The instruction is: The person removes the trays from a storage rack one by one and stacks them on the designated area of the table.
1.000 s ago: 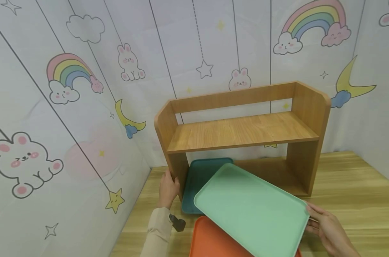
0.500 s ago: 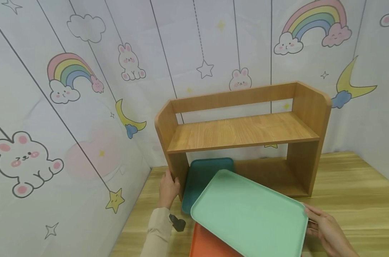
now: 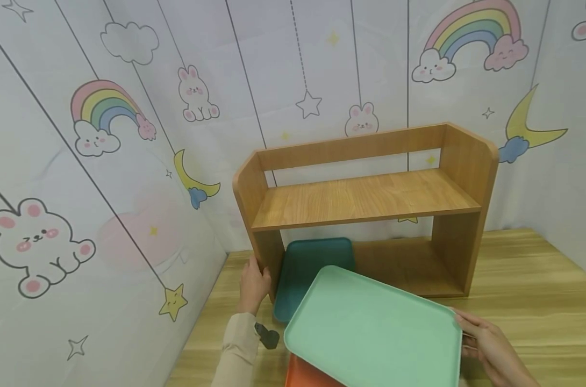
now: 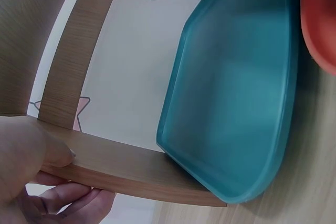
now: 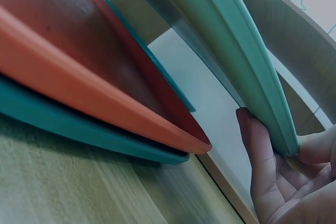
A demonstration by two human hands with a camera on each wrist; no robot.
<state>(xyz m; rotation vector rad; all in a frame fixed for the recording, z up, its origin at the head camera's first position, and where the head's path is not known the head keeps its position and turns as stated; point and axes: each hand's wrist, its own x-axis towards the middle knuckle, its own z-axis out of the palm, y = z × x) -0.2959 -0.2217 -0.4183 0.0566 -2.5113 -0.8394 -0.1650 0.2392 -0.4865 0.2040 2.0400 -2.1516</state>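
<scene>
My left hand (image 3: 254,284) grips the left side panel of a wooden desk shelf (image 3: 365,198), thumb on its inner face and fingers outside in the left wrist view. My right hand (image 3: 490,344) pinches the right edge of a mint-green tray (image 3: 375,330), which is held tilted above an orange tray (image 3: 306,372). Most of the orange tray is hidden under it in the head view. A teal tray (image 4: 226,98) lies in the shelf's lower left compartment, its front sticking out. From the right wrist, another teal tray (image 5: 94,132) shows beneath the orange one.
All of this stands on a wood-grain table (image 3: 540,301). Patterned white cloth walls (image 3: 128,226) rise behind and to the left, close to the shelf. A small black device (image 3: 267,336) is worn at the left wrist.
The mint-green tray has moved back toward me and slightly left with the right hand, uncovering more of the teal tray and covering more of the orange one. My left hand has stayed put.
</scene>
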